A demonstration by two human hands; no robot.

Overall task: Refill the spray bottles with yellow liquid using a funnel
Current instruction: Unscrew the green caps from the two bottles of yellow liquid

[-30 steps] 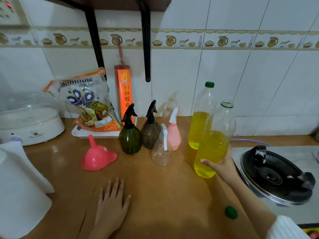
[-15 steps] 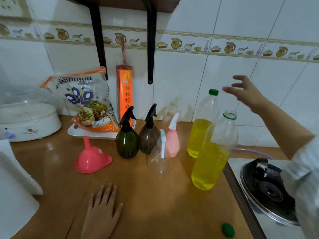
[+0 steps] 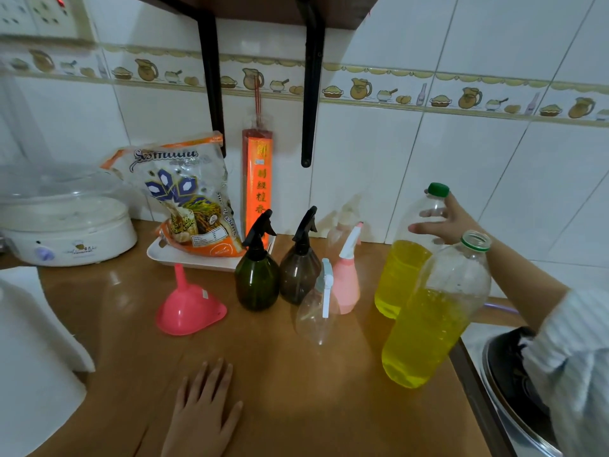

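On counter: four spray bottles (image 3: 257, 278).
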